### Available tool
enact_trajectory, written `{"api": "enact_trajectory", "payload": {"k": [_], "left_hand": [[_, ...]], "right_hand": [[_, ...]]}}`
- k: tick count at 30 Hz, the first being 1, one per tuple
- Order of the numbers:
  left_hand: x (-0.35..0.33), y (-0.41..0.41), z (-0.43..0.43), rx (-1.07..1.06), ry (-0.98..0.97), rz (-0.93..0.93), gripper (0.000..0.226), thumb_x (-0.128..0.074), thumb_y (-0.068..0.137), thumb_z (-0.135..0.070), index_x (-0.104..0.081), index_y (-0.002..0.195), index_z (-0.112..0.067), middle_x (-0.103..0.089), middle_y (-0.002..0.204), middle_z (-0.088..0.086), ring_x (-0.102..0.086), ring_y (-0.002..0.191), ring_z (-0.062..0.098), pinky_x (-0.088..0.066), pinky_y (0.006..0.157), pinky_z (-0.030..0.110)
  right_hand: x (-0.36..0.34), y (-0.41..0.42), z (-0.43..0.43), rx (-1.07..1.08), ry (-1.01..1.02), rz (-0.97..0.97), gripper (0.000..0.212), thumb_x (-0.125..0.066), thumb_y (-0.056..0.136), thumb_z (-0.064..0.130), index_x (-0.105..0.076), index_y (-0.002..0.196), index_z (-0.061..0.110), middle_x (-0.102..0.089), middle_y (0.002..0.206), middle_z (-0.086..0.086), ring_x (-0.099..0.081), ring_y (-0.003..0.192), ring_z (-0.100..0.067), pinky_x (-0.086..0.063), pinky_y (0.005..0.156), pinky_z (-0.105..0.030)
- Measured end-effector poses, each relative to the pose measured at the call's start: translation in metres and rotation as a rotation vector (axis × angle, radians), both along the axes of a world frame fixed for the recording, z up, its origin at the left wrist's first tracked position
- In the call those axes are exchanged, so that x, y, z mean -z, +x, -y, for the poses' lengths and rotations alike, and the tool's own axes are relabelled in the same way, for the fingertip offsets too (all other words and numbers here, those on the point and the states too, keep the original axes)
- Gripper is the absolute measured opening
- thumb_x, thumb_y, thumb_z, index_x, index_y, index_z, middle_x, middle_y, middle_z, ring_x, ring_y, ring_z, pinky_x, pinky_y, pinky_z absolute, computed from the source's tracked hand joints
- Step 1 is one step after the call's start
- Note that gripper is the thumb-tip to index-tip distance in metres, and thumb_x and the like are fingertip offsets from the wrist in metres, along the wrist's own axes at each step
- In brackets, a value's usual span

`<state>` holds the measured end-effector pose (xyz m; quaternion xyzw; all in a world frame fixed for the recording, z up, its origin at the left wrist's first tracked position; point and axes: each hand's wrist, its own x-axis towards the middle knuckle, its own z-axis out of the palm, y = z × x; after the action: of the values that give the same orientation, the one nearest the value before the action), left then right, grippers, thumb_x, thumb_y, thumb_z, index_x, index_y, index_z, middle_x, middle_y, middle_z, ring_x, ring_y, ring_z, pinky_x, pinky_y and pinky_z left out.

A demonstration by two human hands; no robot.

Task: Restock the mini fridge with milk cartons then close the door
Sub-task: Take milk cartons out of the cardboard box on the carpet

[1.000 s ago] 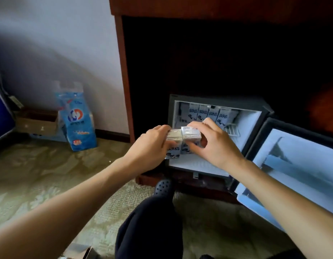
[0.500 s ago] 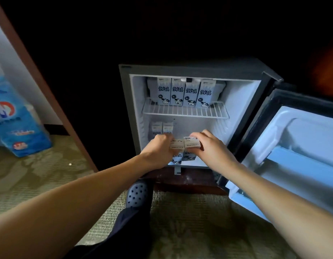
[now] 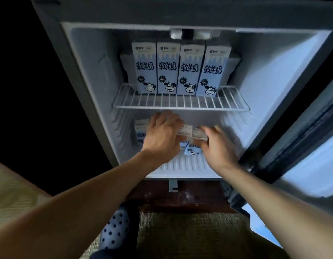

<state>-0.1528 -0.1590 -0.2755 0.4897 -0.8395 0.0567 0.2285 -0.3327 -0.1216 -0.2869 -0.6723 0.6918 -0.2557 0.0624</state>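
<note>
Under the wire shelf (image 3: 180, 102) of the mini fridge (image 3: 83, 75), two milk cartons (image 3: 191, 132) were held side by side, pinched between the left hand (image 3: 162, 136) and the right hand (image 3: 217, 144). Each hand was closed on the outer face of its carton, so that the pair was pressed together as one block (the fingertips were blurred, and their exact contact could not be told). The pair was held just above the ribbed fridge floor (image 3: 182, 164), near the front, with more cartons (image 3: 141, 128) seen behind the left hand at the back left. Four cartons (image 3: 178, 69) were stood upright in a row on the wire shelf above. The door (image 3: 309, 161) was swung open to the right. For this step to be done well, the pair would best be kept squeezed level, slid back beside the rear cartons, set down flat on their bases, and released only once both were judged steady; the door could then be shut.
</note>
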Motion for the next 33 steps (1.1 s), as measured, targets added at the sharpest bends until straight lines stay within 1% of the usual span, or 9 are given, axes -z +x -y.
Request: {"api": "enact_trajectory", "payload": {"k": [4, 6, 10, 12, 17, 20, 25, 29, 33], "left_hand": [[0.012, -0.003, 0.026, -0.029, -0.035, 0.065, 0.035, -0.062, 0.090, -0.044, -0.064, 0.116, -0.022, -0.059, 0.124, -0.005, -0.046, 0.124, 0.022, -0.026, 0.113, 0.046], [0.019, -0.002, 0.035, -0.070, -0.017, 0.083, 0.034, -0.060, 0.091, -0.045, -0.062, 0.117, -0.023, -0.056, 0.127, -0.005, -0.043, 0.126, 0.022, -0.024, 0.114, 0.046], [0.029, 0.000, 0.051, -0.115, -0.004, 0.207, 0.037, -0.059, 0.091, -0.045, -0.061, 0.121, -0.023, -0.052, 0.133, -0.005, -0.039, 0.133, 0.024, -0.021, 0.116, 0.051], [0.033, 0.003, 0.060, -0.165, 0.008, 0.182, 0.035, -0.059, 0.092, -0.046, -0.061, 0.119, -0.024, -0.055, 0.130, -0.005, -0.041, 0.131, 0.024, -0.020, 0.116, 0.051], [0.044, 0.012, 0.073, -0.190, 0.037, 0.140, 0.038, -0.058, 0.093, -0.047, -0.062, 0.122, -0.022, -0.063, 0.124, -0.004, -0.053, 0.122, 0.023, -0.018, 0.112, 0.048], [0.047, 0.010, 0.081, -0.166, 0.103, 0.099, 0.034, -0.061, 0.093, -0.046, -0.061, 0.118, -0.023, -0.065, 0.118, -0.003, -0.058, 0.111, 0.024, -0.035, 0.104, 0.045], [0.050, 0.012, 0.087, -0.122, 0.210, -0.017, 0.030, -0.061, 0.095, -0.038, -0.059, 0.119, -0.021, -0.060, 0.118, -0.002, -0.056, 0.110, 0.023, -0.037, 0.097, 0.040], [0.051, 0.014, 0.082, -0.120, 0.162, 0.027, 0.034, -0.058, 0.096, -0.037, -0.057, 0.126, -0.021, -0.060, 0.127, 0.000, -0.053, 0.118, 0.026, -0.032, 0.100, 0.042], [0.052, 0.012, 0.079, -0.116, 0.121, 0.029, 0.036, -0.058, 0.096, -0.039, -0.056, 0.128, -0.022, -0.061, 0.128, -0.001, -0.052, 0.120, 0.025, -0.029, 0.102, 0.042]], "right_hand": [[0.009, -0.003, 0.020, 0.015, 0.038, 0.034, 0.039, -0.061, 0.098, 0.024, -0.056, 0.136, 0.026, -0.050, 0.126, -0.003, -0.059, 0.109, -0.028, -0.044, 0.078, -0.033], [0.015, -0.001, 0.029, 0.021, 0.046, 0.072, 0.039, -0.060, 0.099, 0.023, -0.056, 0.138, 0.027, -0.049, 0.127, -0.003, -0.058, 0.110, -0.020, -0.034, 0.074, -0.023], [0.031, 0.009, 0.043, -0.065, 0.018, 0.242, 0.042, -0.055, 0.098, 0.000, -0.058, 0.136, 0.018, -0.043, 0.112, 0.000, -0.044, 0.082, 0.035, -0.034, 0.062, 0.002], [0.039, 0.012, 0.051, -0.085, 0.008, 0.295, 0.042, -0.054, 0.097, -0.003, -0.059, 0.134, 0.015, -0.041, 0.110, -0.001, -0.036, 0.077, 0.042, -0.034, 0.061, 0.006], [0.041, 0.013, 0.066, -0.089, 0.008, 0.295, 0.047, -0.050, 0.097, -0.006, -0.056, 0.137, 0.017, -0.036, 0.112, 0.002, -0.044, 0.073, 0.036, -0.041, 0.063, 0.003], [0.038, 0.014, 0.071, -0.063, 0.024, 0.328, 0.049, -0.045, 0.098, -0.007, -0.055, 0.138, 0.019, -0.036, 0.114, 0.003, -0.055, 0.071, 0.020, -0.058, 0.070, -0.021], [0.030, 0.017, 0.078, -0.099, 0.049, 0.279, 0.044, -0.048, 0.099, -0.003, -0.055, 0.138, 0.017, -0.036, 0.112, 0.000, -0.045, 0.070, 0.033, -0.039, 0.057, 0.003], [0.028, 0.019, 0.080, -0.074, 0.060, 0.259, 0.043, -0.053, 0.099, 0.001, -0.056, 0.138, 0.019, -0.040, 0.115, -0.004, -0.047, 0.064, 0.013, -0.033, 0.057, 0.005], [0.026, 0.015, 0.082, -0.055, 0.100, 0.181, 0.046, -0.061, 0.099, 0.023, -0.051, 0.144, 0.026, -0.046, 0.126, -0.010, -0.061, 0.101, -0.023, -0.038, 0.083, -0.015]]}}
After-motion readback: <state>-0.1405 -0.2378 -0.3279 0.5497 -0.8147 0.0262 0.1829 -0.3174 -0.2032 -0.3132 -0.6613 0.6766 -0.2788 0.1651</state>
